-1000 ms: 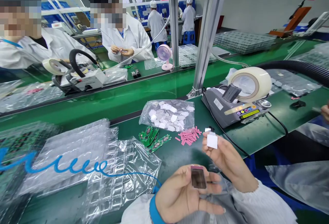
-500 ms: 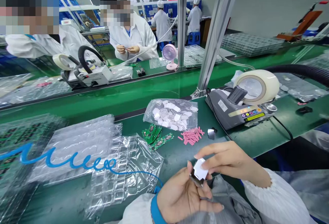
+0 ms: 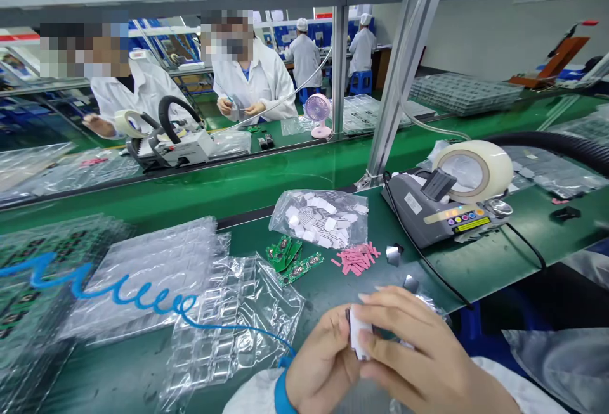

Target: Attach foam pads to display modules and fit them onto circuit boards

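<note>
Since the earlier frames the right hand (image 3: 419,350) has come down from where it held the white pad up near the pink strips and has closed in over the left hand (image 3: 316,366), so that both now meet low in the view, close to the body. The white pad (image 3: 359,341) sits between them, with the right fingers (image 3: 380,297) curled over its top edge and front and the left thumb pressed against its near side; both sets of fingers are clamped on it. The small dark part that lay in the left palm before is now almost wholly covered, only a dark edge showing at the pad's upper left. Just beyond the hands, on the green surface (image 3: 476,262), lie a heap of pink strips (image 3: 356,257), two small shiny squares (image 3: 392,254), a few green circuit boards (image 3: 290,258) and a clear bag of white pads (image 3: 323,217). To the right stands a grey tape dispenser (image 3: 442,208) with its roll of tape (image 3: 469,170). Clear blister trays (image 3: 200,300) and a blue coiled cord (image 3: 118,293) spread to the left. Across the green belt, people in white coats work at their own stations.
</note>
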A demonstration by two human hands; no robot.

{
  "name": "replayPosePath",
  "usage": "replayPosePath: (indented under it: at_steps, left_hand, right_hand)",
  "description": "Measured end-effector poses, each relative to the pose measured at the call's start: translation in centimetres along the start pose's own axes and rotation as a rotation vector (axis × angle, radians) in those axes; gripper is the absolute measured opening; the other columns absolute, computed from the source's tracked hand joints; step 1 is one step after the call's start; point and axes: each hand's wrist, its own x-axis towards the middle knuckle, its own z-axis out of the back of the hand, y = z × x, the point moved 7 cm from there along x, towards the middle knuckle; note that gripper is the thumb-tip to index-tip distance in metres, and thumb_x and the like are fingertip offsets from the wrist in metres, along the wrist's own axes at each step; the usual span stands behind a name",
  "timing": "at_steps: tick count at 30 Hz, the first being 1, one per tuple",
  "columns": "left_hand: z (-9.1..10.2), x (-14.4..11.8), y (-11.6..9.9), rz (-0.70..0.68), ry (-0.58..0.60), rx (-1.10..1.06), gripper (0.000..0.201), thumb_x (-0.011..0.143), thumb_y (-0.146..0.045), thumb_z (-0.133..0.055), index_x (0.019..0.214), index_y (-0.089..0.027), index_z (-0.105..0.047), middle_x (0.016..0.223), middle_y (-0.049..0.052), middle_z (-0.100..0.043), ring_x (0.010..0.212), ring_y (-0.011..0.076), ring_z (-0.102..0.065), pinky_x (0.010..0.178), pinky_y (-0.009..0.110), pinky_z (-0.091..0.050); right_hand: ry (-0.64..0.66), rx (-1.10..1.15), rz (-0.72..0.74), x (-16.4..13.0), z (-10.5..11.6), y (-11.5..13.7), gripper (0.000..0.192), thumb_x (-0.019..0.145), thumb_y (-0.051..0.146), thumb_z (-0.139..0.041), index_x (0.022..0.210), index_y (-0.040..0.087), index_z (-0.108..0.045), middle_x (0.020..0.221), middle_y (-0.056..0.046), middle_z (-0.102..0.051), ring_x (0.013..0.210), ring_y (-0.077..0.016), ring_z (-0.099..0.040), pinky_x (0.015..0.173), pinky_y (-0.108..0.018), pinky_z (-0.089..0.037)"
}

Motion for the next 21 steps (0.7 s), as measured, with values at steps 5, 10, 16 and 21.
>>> replayPosePath:
  at_steps: [5, 10, 16, 21]
  left_hand:
    - [-0.5, 0.1, 0.2, 0.002, -0.008, 0.032, 0.032, 0.066, -0.035, -0.073, 0.082, -0.008, -0.069, 0.071, 0.003, -0.06, 0.064, 0.0076, -0.053, 0.062, 0.018, -0.041]
    - [-0.6, 0.6, 0.8, 0.026, -0.023, 0.022, 0.028, 0.068, -0.033, -0.072, 0.083, -0.009, -0.069, 0.076, 0.003, -0.06, 0.068, 0.0083, -0.053, 0.067, 0.02, -0.042]
    - [-1.7, 0.8, 1.2, 0.078, 0.073, 0.128, 0.031, 0.065, -0.035, -0.074, 0.078, -0.007, -0.069, 0.066, 0.002, -0.058, 0.061, 0.0078, -0.051, 0.063, 0.019, -0.039]
    - [-1.9, 2.0, 1.7, 0.128, 0.117, 0.11, 0.036, 0.064, -0.042, -0.073, 0.08, -0.01, -0.07, 0.065, 0.004, -0.063, 0.06, 0.0088, -0.056, 0.061, 0.02, -0.041]
  right_hand:
    - [-0.149, 0.098, 0.051, -1.0, -0.2, -0.1, 0.01, 0.085, 0.017, -0.054, 0.085, 0.016, -0.064, 0.08, -0.006, -0.07, 0.077, -0.0159, -0.063, 0.075, -0.033, -0.054]
    - [-0.164, 0.206, 0.004, -1.8, -0.7, -1.7, 0.006, 0.078, 0.013, -0.06, 0.081, 0.017, -0.063, 0.08, -0.004, -0.071, 0.075, -0.0138, -0.064, 0.081, -0.032, -0.052]
    - [-0.119, 0.25, 0.032, -2.7, -0.3, -1.8, 0.012, 0.078, 0.015, -0.061, 0.089, 0.019, -0.061, 0.081, -0.002, -0.071, 0.074, -0.0116, -0.064, 0.086, -0.028, -0.049]
    - [-0.039, 0.33, -0.049, -3.5, 0.2, -3.8, 0.033, 0.088, 0.043, -0.048, 0.111, 0.022, -0.056, 0.112, -0.009, -0.063, 0.098, -0.0175, -0.059, 0.091, -0.035, -0.043]
